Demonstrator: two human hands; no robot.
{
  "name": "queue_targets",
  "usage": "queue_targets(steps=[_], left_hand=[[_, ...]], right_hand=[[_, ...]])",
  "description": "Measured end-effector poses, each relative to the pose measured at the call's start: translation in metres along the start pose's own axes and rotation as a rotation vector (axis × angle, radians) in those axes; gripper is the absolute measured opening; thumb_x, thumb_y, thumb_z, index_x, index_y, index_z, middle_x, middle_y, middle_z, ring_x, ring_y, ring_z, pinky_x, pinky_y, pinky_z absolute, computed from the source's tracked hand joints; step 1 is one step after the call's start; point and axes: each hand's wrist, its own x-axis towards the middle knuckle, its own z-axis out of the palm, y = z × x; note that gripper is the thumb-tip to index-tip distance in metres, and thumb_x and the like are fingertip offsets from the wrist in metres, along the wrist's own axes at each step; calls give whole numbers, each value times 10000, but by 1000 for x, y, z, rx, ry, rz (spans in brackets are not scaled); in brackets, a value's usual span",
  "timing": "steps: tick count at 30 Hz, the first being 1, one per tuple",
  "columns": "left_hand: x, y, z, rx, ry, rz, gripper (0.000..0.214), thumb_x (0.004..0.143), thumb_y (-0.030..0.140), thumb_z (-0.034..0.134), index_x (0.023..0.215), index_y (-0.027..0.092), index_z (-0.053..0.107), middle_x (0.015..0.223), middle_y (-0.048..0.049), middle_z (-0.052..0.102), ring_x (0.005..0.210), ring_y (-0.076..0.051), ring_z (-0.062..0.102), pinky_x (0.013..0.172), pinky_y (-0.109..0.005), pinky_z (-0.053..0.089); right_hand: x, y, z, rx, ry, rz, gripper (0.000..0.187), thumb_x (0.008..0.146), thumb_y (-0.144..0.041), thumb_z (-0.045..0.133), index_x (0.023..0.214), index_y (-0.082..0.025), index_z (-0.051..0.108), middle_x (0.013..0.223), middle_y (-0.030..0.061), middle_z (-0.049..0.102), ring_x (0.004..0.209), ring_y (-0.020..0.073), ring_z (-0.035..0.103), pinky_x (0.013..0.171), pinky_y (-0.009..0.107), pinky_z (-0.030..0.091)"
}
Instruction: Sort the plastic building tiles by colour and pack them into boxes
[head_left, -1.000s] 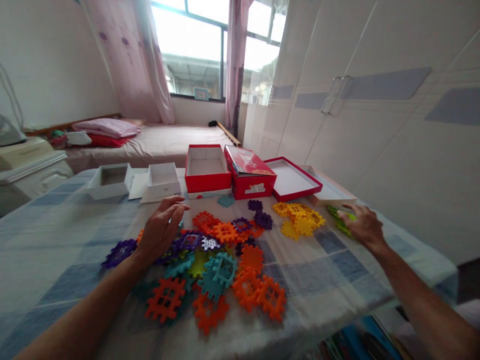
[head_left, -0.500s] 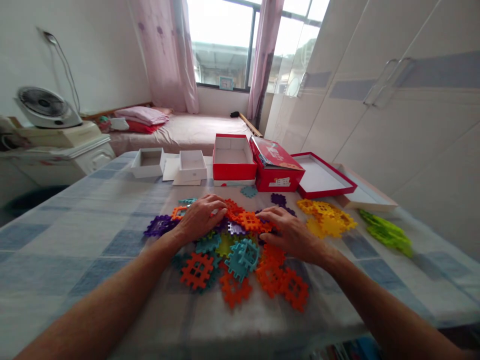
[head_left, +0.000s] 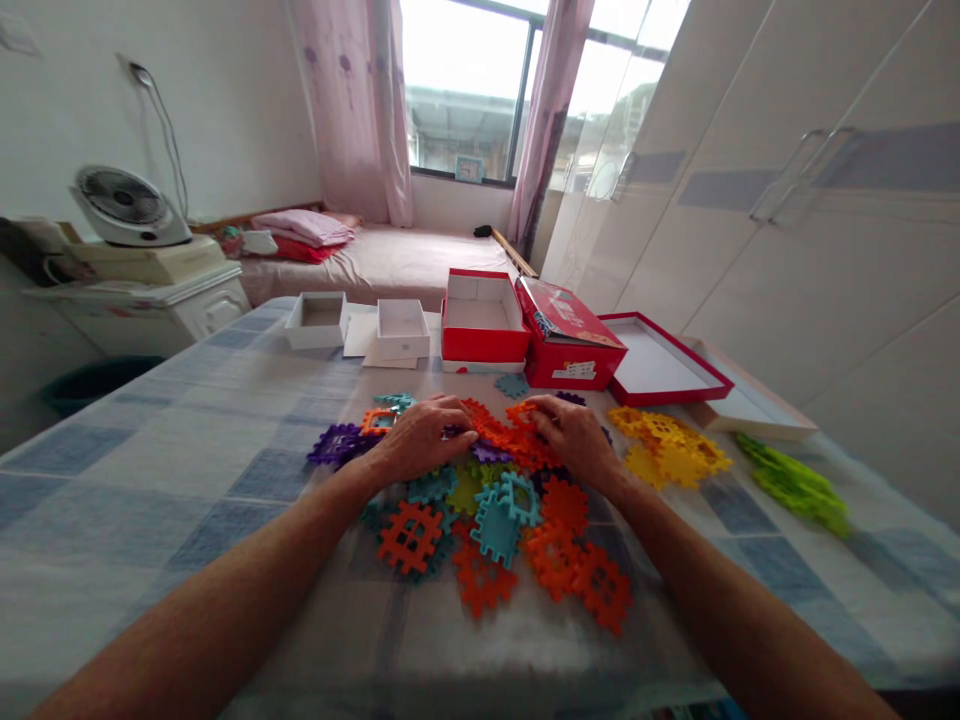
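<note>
1. White wardrobe doors line the right side of a bedroom, a window lighting a pink-covered bed.
2. In front of me, a counter wears a blue-and-white checked cloth, seen here under the person's outstretched bare forearms.
3. Along the far edge, an open red box stands beside a closed red box; a red-rimmed tray lies to the right.
4. Both hands meet over the middle: the left hand, palm down, fingers curled, grip impossible to tell; the right hand, thumb and fingers narrowed on an orange piece above the pile.
5. Notched, flat, plastic-looking pieces in orange, teal and purple overlap beneath and nearer the person; yellow pieces and lime-green pieces sit apart, to the right.
</note>
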Motion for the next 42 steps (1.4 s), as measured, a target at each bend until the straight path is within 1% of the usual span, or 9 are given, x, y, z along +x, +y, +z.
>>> queue_targets(steps=[4,8,12,18,21,24,32,36,42], left_hand=[[0,11,-7,7,-89,65,183,809,301,569,708,196,679,818,-35,626,814,-166,569,764,-268,427],[-2,12,-13,59,-188,44,132,747,308,633,733,194,697,855,-26,620,842,-169,560,766,-263,424],[-2,10,-15,86,-248,5,146,701,336,674,695,193,701,841,-21,607,846,-176,551,759,-266,423],[-2,6,-12,64,-252,5,236,680,403,698,795,199,729,927,-40,594,917,-201,541,820,-290,427],[-3,3,-7,30,-195,2,286,693,323,691,955,211,710,1030,-54,583,969,-207,537,876,-308,419],[-3,2,-1,-34,-153,20,217,752,275,636,949,222,710,1048,-57,583,996,-200,536,902,-313,414],[-2,3,1,-104,-54,-25,109,776,273,624,756,184,684,999,-44,586,948,-177,551,859,-294,433],[-1,6,-11,-49,-142,11,166,743,331,662,697,171,657,898,-35,590,896,-178,546,799,-280,431],[-3,11,-21,20,-337,46,348,664,459,712,910,213,687,877,-27,593,893,-198,532,794,-290,412]], right_hand=[[-8,-15,-11,-75,52,-26,225,852,-273,490,1029,-194,605,1044,70,599,885,168,587,808,288,425],[-26,-36,-21,-138,-240,-115,160,840,-278,517,765,-203,637,820,21,609,750,135,561,696,253,406],[-33,-41,-17,-164,-364,-83,142,836,-174,494,838,-183,636,833,34,635,763,137,561,703,250,399],[-25,-37,-7,-47,-359,-64,173,832,-213,519,970,-178,617,937,55,645,819,151,583,751,264,423],[-23,-35,-2,-38,-315,-79,380,800,-266,577,1168,-183,537,1090,82,600,929,182,573,796,290,426],[-18,-32,4,-76,-312,-93,543,764,-345,622,1266,-207,468,1175,99,532,984,202,557,821,307,421],[-6,-29,12,-62,-309,-105,380,665,-317,685,1001,-200,550,956,23,542,746,129,511,645,248,384],[-6,-21,10,172,-252,-3,231,726,-227,594,943,-182,528,763,-30,559,654,99,485,611,224,368],[-2,-20,-18,463,-263,164,254,824,-358,502,955,-156,585,819,6,600,702,117,522,631,230,401]])
